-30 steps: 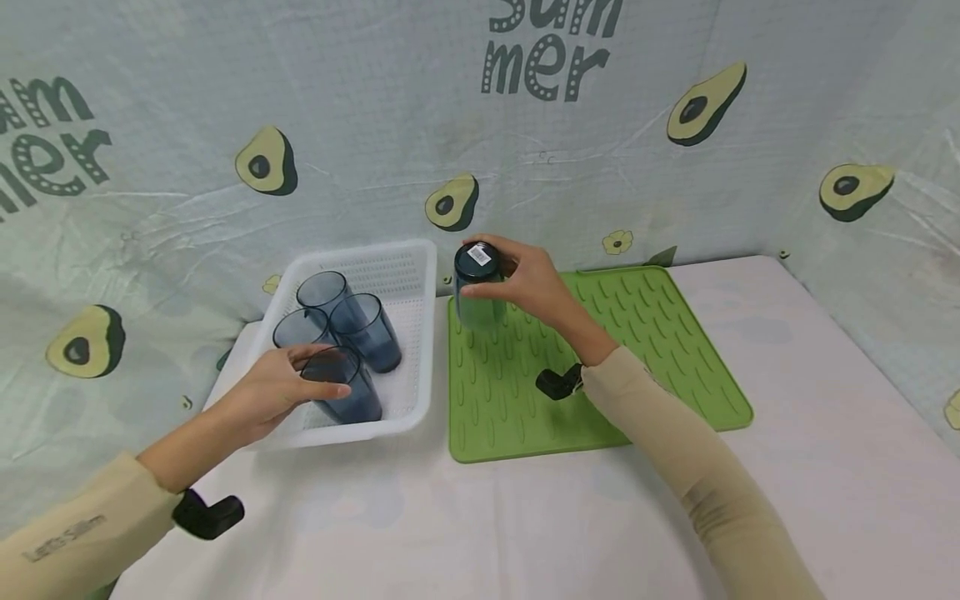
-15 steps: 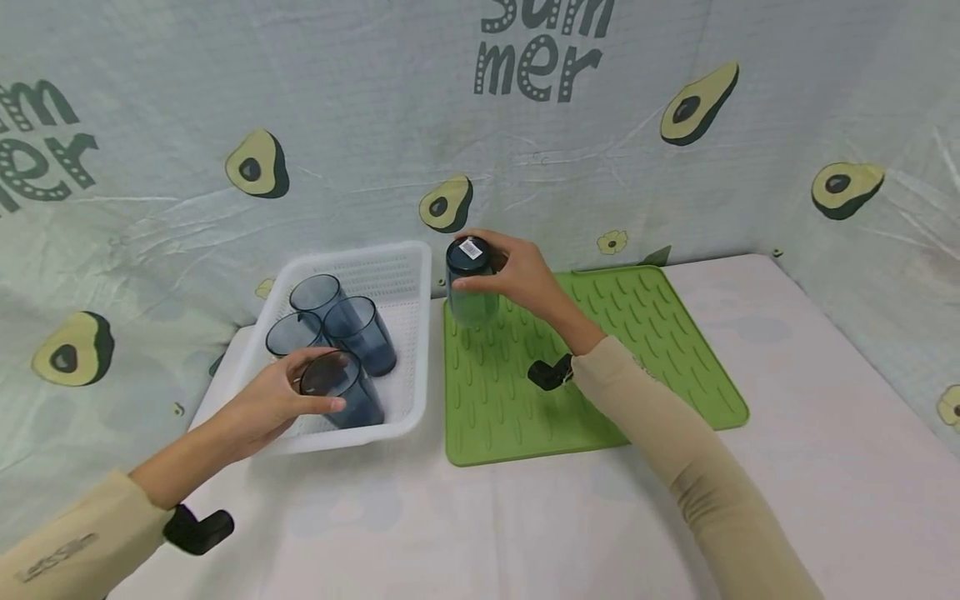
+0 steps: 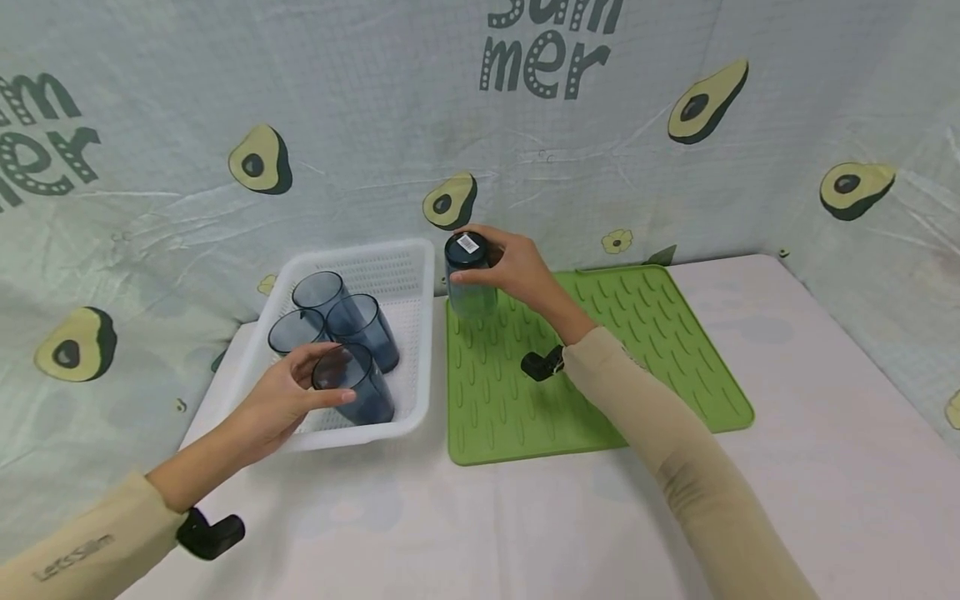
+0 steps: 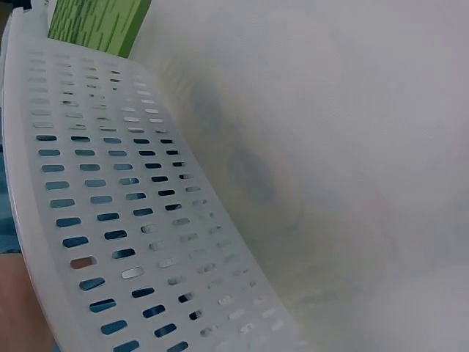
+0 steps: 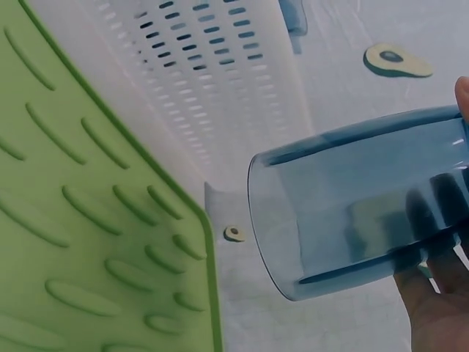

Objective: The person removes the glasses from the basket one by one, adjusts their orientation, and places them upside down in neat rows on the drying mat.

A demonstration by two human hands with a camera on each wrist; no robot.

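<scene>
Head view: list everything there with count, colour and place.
basket: 1, white, left of the mat
glasses: 4, blue, in the basket
upturned glass: 1, blue, over the mat
label: 1, white, upturned glass's base
mat: 1, green, on the table
table: 1, whitish, under basket and mat
backdrop: 1, pale grey, behind table
wrist cameras: 2, black, wrists
sleeves: 2, beige, forearms
left hand: 1, bare, gripping nearest basket glass
right hand: 1, bare, holding upturned glass

Pale avocado-print backdrop [image 3: 360,92] behind pinkish-white tabletop [image 3: 465,525]
</scene>
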